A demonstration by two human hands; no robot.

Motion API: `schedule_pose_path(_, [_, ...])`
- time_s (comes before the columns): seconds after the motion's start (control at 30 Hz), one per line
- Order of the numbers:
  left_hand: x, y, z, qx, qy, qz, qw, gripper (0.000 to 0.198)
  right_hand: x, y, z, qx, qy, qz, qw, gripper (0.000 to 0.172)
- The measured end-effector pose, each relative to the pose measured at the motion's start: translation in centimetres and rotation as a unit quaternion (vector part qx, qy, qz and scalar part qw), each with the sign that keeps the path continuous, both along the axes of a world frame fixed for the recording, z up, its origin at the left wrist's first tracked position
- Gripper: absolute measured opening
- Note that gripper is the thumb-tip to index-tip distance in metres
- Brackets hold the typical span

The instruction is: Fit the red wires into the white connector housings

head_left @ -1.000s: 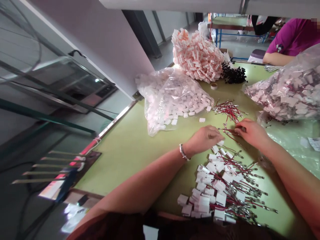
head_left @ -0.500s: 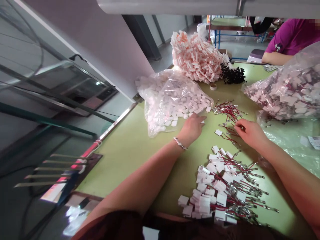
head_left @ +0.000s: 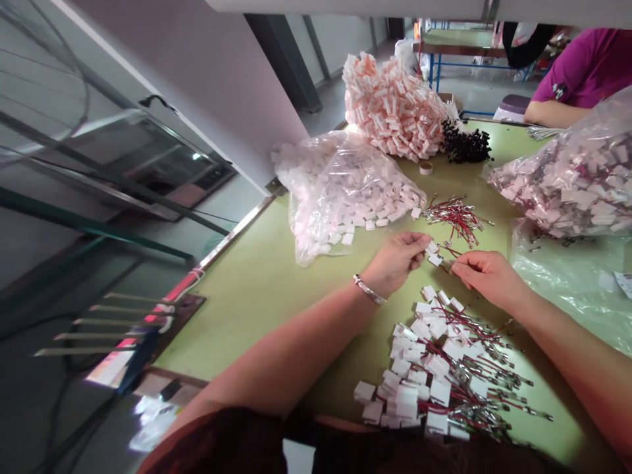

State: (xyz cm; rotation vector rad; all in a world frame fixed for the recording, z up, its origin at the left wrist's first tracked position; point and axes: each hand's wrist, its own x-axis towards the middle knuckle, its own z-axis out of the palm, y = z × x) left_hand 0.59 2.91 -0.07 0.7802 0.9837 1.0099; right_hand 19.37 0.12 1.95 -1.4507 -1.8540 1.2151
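Left hand (head_left: 395, 260) pinched nearly closed at thumb and forefinger, a white connector housing (head_left: 432, 247) at the tips; right hand (head_left: 482, 271) pinched tight on thin red leads (head_left: 451, 251), count unclear. Both sit mid-table, just short of the loose lead pile (head_left: 459, 220). A second housing (head_left: 435, 261) lies just below the first; whether wired, cannot tell. Likely trouble: a lead end missing the housing or bending, since the parts are tiny and the fingers cover them; neighbouring leads could snag. Wired housings (head_left: 429, 365) crowd the near side, so a low forearm could drag them. Bagged housings (head_left: 345, 204) spread beyond the left hand; a bulging bag (head_left: 567, 187) and slack plastic sheet (head_left: 573, 283) hem in the right. Tape roll (head_left: 425, 169) farther back, out of the way.
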Motion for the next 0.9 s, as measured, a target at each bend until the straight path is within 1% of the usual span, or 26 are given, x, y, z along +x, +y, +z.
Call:
schedule_pose_path(0.07, [0.2, -0.2, 0.1, -0.02, -0.022, -0.008, 1.0, 0.008, -0.2, -0.1, -0.2, 0.027, 0.0, 0.011, 1.0, 0.026])
schedule_pose_path(0.13, [0.3, -0.4, 0.2, -0.04, -0.033, -0.019, 0.998, 0.008, -0.2, -0.1, -0.4, 0.049, -0.006, 0.015, 0.999, 0.024])
schedule_pose_path(0.2, [0.3, -0.5, 0.3, -0.05, -0.045, -0.026, 0.997, 0.009, -0.2, -0.1, -0.5, 0.052, -0.009, 0.008, 0.999, 0.024])
schedule_pose_path(0.27, [0.3, -0.6, 0.3, -0.052, -0.06, -0.03, 0.996, 0.007, 0.0, -0.1, -0.5, 0.037, -0.004, 0.001, 0.999, 0.025])
schedule_pose_path(0.33, [0.3, -0.6, 0.4, -0.05, -0.077, -0.036, 0.995, 0.006, 0.1, -0.1, -0.5, 0.005, 0.013, 0.002, 1.0, 0.026])
schedule_pose_path(0.4, [0.2, -0.7, 0.4, -0.043, -0.091, -0.042, 0.994, 0.009, 0.1, 0.0, -0.4, -0.055, 0.045, 0.001, 0.997, 0.027])
schedule_pose_path(0.47, [0.2, -0.8, 0.3, -0.032, -0.102, -0.039, 0.993, 0.012, 0.2, 0.1, -0.4, -0.136, 0.093, -0.009, 0.986, 0.026])
schedule_pose_path(0.53, [0.1, -0.8, 0.3, -0.018, -0.101, -0.039, 0.994, 0.014, 0.2, 0.2, -0.4, -0.199, 0.139, -0.024, 0.97, 0.024])
schedule_pose_path(0.6, [0.0, -0.7, 0.2, -0.001, -0.078, -0.05, 0.996, 0.016, 0.4, 0.3, -0.4, -0.225, 0.169, -0.03, 0.959, 0.022])
schedule_pose_path(0.7, [-0.4, -0.6, 0.0, 0.034, -0.006, -0.08, 0.996, 0.021, 0.8, 0.5, -0.2, -0.242, 0.193, -0.027, 0.951, 0.02])
schedule_pose_path(0.8, [-0.7, -0.4, 0.1, 0.075, 0.064, -0.112, 0.989, 0.024, 1.1, 0.8, 0.1, -0.263, 0.184, -0.036, 0.946, 0.019])
schedule_pose_path(0.9, [-0.4, -0.4, 0.3, 0.102, 0.098, -0.124, 0.982, 0.024, 0.9, 0.9, 0.2, -0.253, 0.16, -0.055, 0.953, 0.02])
